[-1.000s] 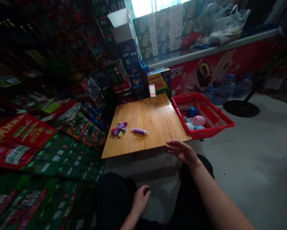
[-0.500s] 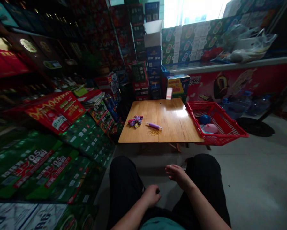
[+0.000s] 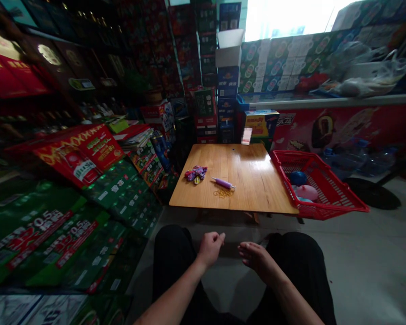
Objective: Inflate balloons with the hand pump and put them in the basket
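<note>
My left hand [image 3: 211, 249] is in front of the table's near edge, above the gap between my knees. Its fingers are curled in with the thumb against them, and no object shows in it. A little to the right, my right hand [image 3: 258, 260] is held palm inward, fingers loosely bent and slightly apart, holding nothing. Both are clear of the wooden table [image 3: 253, 189]. On it lies a purple hand pump [image 3: 223, 183] with a pale nozzle, beside a loose heap of yellow rubber bands [image 3: 223, 193]. Further left is a crumpled purple and red bundle [image 3: 196, 174], its kind unclear.
A red plastic basket [image 3: 338, 210] at the table's right holds a blue balloon [image 3: 297, 178], a pink balloon [image 3: 307, 192] and something pale. Stacked green cartons [image 3: 53, 230] line the left side. Water bottles [image 3: 358, 153] and a dark round stand base [image 3: 372, 193] are beyond the basket.
My left hand has risen forward from my lap toward the table. My right hand has shifted slightly down and right in view. The camera view has turned a little left.
</note>
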The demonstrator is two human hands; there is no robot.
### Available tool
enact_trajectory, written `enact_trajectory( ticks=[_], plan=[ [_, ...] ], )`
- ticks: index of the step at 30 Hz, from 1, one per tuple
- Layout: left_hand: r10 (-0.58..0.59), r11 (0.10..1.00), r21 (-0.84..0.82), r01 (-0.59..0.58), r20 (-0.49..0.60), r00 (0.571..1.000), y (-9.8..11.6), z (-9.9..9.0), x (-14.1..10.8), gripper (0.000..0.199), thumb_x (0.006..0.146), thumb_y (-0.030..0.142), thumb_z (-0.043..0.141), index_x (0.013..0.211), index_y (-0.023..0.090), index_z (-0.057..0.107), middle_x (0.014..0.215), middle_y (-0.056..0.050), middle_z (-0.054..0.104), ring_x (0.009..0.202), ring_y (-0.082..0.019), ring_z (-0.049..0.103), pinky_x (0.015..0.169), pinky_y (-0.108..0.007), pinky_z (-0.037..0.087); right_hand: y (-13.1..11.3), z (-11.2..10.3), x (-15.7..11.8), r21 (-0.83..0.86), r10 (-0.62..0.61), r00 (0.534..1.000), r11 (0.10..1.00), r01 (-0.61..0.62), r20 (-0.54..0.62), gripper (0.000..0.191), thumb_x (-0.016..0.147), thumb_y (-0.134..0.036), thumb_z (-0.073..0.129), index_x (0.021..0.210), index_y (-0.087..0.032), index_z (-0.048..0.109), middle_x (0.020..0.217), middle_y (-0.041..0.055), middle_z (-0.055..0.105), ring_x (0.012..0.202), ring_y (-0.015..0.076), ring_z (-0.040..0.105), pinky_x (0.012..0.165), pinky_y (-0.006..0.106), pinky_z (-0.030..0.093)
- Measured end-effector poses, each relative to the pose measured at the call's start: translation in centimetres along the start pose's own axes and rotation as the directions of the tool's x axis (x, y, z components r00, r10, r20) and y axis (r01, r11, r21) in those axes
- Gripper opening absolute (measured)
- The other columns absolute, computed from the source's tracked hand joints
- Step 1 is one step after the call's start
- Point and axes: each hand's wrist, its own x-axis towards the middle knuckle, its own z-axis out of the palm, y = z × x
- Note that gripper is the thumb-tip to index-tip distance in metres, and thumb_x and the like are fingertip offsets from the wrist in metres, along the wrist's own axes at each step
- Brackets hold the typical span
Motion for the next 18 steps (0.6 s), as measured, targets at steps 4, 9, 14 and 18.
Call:
enact_trajectory(
  ticks=[4, 9, 14, 18],
  plan=[
    [0.037, 0.999, -0.008, -0.038, -0.134, 0.990, 0.8, -4.4, 8.9, 0.047, 0.088, 0.056, 0.052, 0.067, 0.016, 0.066, 0.055, -0.002, 0.059, 0.054, -0.016, 0.054, 0.056, -0.027, 0.037, -4.0, 1.9, 2.8, -0.007, -0.055, 0.996, 0.998, 0.056, 0.068, 0.028, 0.077, -0.040, 0.083, 0.094, -0.019, 0.073, 0.102, 0.0078, 0.074, 0.088, 0.0168, 0.067, 0.076, 0.029, 0.049],
    [0.050, 0.997, 0.081, -0.018, -0.406, 0.912, 0.3, -10.5, 21.7, 0.028, 0.085, 0.043, 0.058, 0.079, 0.018, 0.069, 0.078, -0.008, 0.072, 0.071, -0.020, 0.063, 0.065, -0.029, 0.041, -11.6, 4.5, 8.9, -0.068, -0.157, 0.980, 0.984, 0.166, 0.121, 0.030, 0.076, -0.041, 0.084, 0.092, -0.017, 0.073, 0.101, 0.0091, 0.072, 0.083, 0.0169, 0.064, 0.073, 0.029, 0.047],
    [0.093, 0.981, 0.196, 0.007, -0.495, 0.864, -2.0, -12.7, 29.1, 0.021, 0.083, 0.040, 0.062, 0.079, 0.020, 0.068, 0.083, -0.008, 0.073, 0.076, -0.022, 0.065, 0.068, -0.031, 0.042, -18.1, 6.3, 16.8, -0.182, -0.257, 0.953, 0.941, 0.285, 0.160, 0.026, 0.078, -0.038, 0.082, 0.090, -0.018, 0.073, 0.095, 0.0061, 0.069, 0.081, 0.0150, 0.061, 0.071, 0.027, 0.045],
    [0.130, 0.955, 0.295, 0.013, -0.461, 0.878, -4.1, -12.0, 31.2, 0.022, 0.078, 0.042, 0.070, 0.078, 0.021, 0.067, 0.083, -0.008, 0.070, 0.078, -0.023, 0.063, 0.070, -0.033, 0.043, -20.3, 6.7, 21.3, -0.249, -0.303, 0.925, 0.901, 0.356, 0.228, 0.022, 0.082, -0.037, 0.078, 0.092, -0.018, 0.074, 0.085, 0.0046, 0.068, 0.077, 0.0142, 0.059, 0.070, 0.027, 0.043]
  ],
)
